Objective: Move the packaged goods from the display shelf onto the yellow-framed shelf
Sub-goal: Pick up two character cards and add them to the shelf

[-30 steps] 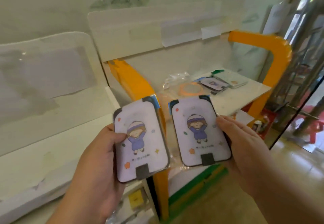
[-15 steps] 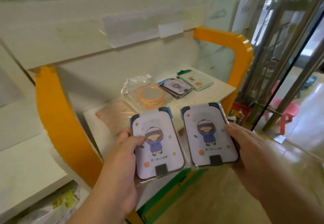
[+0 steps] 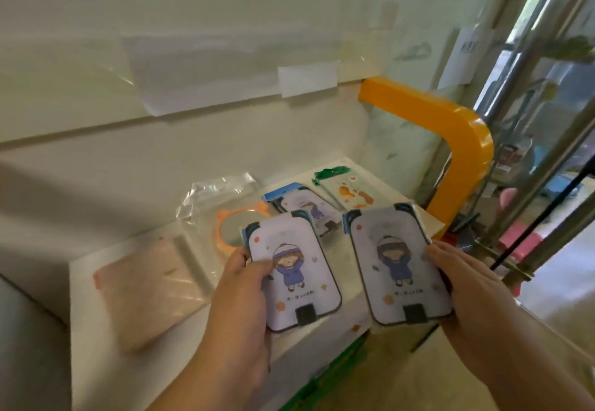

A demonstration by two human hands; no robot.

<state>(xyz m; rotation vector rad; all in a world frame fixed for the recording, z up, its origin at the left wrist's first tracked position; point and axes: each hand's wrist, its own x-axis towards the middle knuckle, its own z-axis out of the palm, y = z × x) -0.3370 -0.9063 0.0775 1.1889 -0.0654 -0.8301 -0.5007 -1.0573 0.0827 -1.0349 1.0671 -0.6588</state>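
My left hand [image 3: 238, 294] grips a packaged lilac card with a cartoon girl [image 3: 294, 274] by its left edge, thumb on its face. My right hand [image 3: 467, 288] holds a second, identical packaged card [image 3: 397, 264] by its right edge. Both packets hover over the front of the white shelf board [image 3: 96, 362] inside the yellow frame [image 3: 463, 140]. On that board lie a similar lilac packet [image 3: 309, 203], a green-topped packet [image 3: 349, 190], a bagged orange round mirror [image 3: 236, 227] and a pink flat packet [image 3: 145, 288].
A white wall panel with taped film [image 3: 206, 79] stands behind the shelf. Metal poles [image 3: 528, 127] and a glass front rise at the right, with a pink stool [image 3: 518, 240] beyond. A green strip [image 3: 335, 368] runs under the shelf's front edge.
The view has swung right and closer to the yellow-framed shelf. Both hands have carried their packets forward, from in front of the shelf to over its front part.
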